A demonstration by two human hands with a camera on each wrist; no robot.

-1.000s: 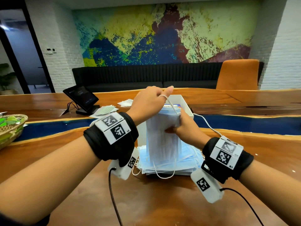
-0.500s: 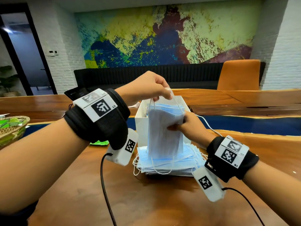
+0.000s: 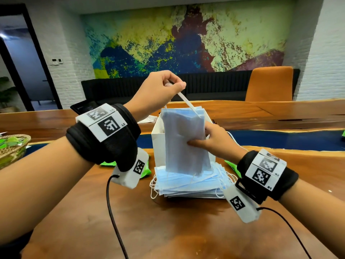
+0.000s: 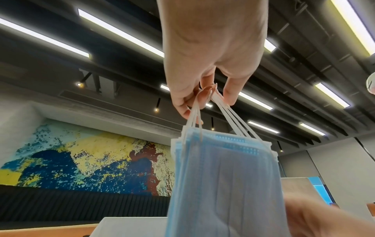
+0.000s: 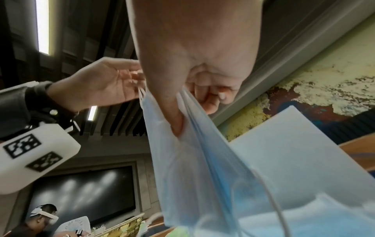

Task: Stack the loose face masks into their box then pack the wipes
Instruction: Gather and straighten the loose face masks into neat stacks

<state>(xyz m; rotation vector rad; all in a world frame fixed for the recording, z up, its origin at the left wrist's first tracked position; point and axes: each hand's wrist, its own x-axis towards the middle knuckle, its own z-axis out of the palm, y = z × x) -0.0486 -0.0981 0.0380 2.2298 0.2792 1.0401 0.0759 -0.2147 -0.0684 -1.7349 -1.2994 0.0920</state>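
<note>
The left hand [image 3: 158, 90] has climbed from just above the white box [image 3: 158, 139] to well over it, drawing the ear loops [image 3: 186, 101] taut. The bundle of face masks [image 3: 183, 141] has risen with it, its lower edge now nearly clear of the flat mask stack [image 3: 188, 182].

Left hand [image 4: 211, 52] pinches white ear loops [image 4: 229, 115] of a blue mask bundle [image 4: 223, 184] hanging upright; blurred right hand [image 4: 324, 219] at bundle's lower right; white box [image 4: 129, 226] below
</note>
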